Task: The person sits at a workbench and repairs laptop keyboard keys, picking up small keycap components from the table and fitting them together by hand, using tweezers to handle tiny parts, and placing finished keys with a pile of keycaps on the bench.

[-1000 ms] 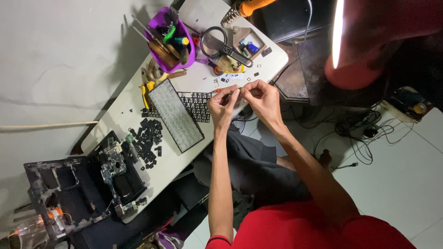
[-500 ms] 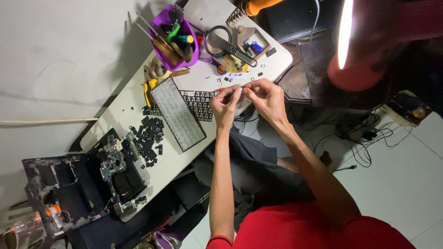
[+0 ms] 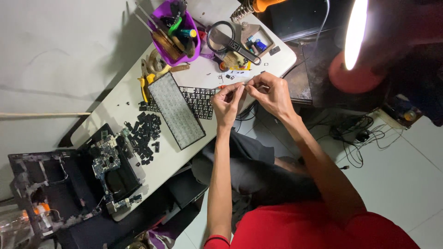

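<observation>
Both hands are meeting just off the near edge of the white table, beside the black keyboard frame. The left hand is pinching something tiny between thumb and fingertips, and the right hand is pinching at the same spot from the other side; the small part is too small to identify, probably a key piece. Neither hand is open; both are closing in a fine pinch on that part.

Doing this well is looking like a matter of keeping the pinch light, holding the part over the table so a drop lands there, and staying under the lamp.

Both forearms are reaching forward from the body, wrists bent inward, fingertips touching.

Left of the keyboard frame a grey keyboard backing plate is lying tilted, with loose black keycaps further left. Beyond it are sitting a purple tool cup and a magnifier.
</observation>
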